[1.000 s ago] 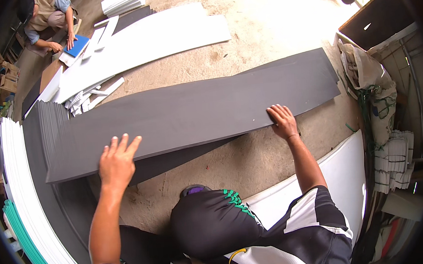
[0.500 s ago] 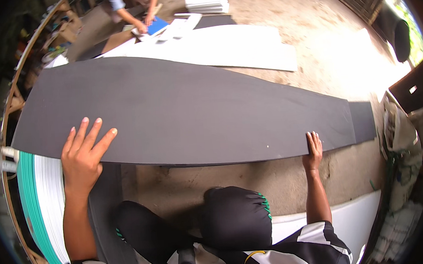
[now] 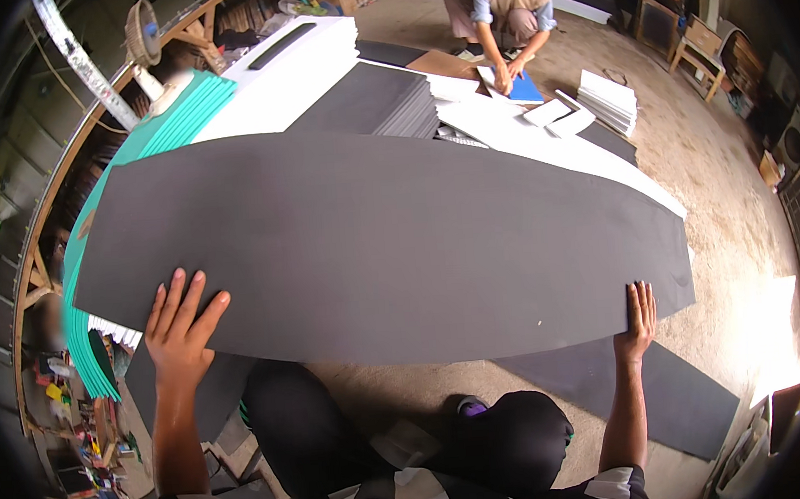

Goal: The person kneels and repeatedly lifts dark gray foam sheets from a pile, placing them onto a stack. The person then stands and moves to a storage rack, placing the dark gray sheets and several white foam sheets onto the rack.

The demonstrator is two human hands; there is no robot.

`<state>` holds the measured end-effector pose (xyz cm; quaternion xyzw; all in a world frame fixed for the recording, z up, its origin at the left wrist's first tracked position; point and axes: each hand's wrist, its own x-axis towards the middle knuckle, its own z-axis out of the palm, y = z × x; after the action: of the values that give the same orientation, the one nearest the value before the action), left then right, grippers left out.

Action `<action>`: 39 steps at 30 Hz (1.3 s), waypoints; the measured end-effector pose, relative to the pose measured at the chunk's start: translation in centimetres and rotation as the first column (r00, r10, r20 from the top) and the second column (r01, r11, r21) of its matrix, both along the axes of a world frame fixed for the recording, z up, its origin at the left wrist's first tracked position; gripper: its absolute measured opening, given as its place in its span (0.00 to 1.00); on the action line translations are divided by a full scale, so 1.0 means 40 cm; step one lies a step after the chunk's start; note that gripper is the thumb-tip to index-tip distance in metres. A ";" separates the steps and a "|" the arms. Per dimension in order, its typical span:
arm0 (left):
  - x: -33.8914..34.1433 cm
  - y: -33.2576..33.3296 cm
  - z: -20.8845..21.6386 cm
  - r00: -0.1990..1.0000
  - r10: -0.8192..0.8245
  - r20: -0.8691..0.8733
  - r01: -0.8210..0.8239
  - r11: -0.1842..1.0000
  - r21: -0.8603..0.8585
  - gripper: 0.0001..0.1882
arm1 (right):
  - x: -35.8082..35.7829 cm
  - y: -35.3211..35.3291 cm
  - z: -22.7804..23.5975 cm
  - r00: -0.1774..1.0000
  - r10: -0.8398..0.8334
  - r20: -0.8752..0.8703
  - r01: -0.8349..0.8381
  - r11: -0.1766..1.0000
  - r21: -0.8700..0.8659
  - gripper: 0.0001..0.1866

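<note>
A large dark grey sheet, flat and foam-like with a curved near edge, spans the space before my knees. My left hand grips its near left edge, fingers spread on top and thumb out of sight. At the other end my right hand holds the near right edge, fingers together on the upper face. What lies beneath the sheet is mostly covered. Another dark sheet shows on the floor below my right hand.
Teal sheets and white sheets are stacked left, beside a small fan. A dark stack stands behind my sheet. Farther back, a co-worker crouches, hands at a blue piece, near a white stack.
The view has swung left, bringing the teal and dark stacks into sight. Both hands keep their hold, and the grey sheet has moved left with them, off the dark sheet at right.
</note>
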<state>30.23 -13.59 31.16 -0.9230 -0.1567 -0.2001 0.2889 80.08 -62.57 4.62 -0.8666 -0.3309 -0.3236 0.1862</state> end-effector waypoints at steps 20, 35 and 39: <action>-0.740 0.025 -0.308 0.740 0.627 0.245 -0.622 0.776 -0.105 0.43 | -0.095 1.246 0.282 0.683 0.681 0.265 -0.685 0.723 -0.092 0.31; -0.866 0.117 -0.608 0.624 0.781 -0.032 -0.690 0.532 -0.491 0.38 | -0.258 1.680 0.050 0.655 0.739 -0.155 -0.702 0.521 -0.485 0.36; -0.807 0.184 -0.594 0.655 0.754 -0.044 -0.667 0.551 -0.501 0.35 | -0.167 1.646 0.045 0.687 0.711 -0.149 -0.687 0.570 -0.451 0.41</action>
<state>-2.07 -6.24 7.39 -0.7983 -0.5862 -0.1012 0.0942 73.39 3.29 6.43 -0.6745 -0.7185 -0.1534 0.0731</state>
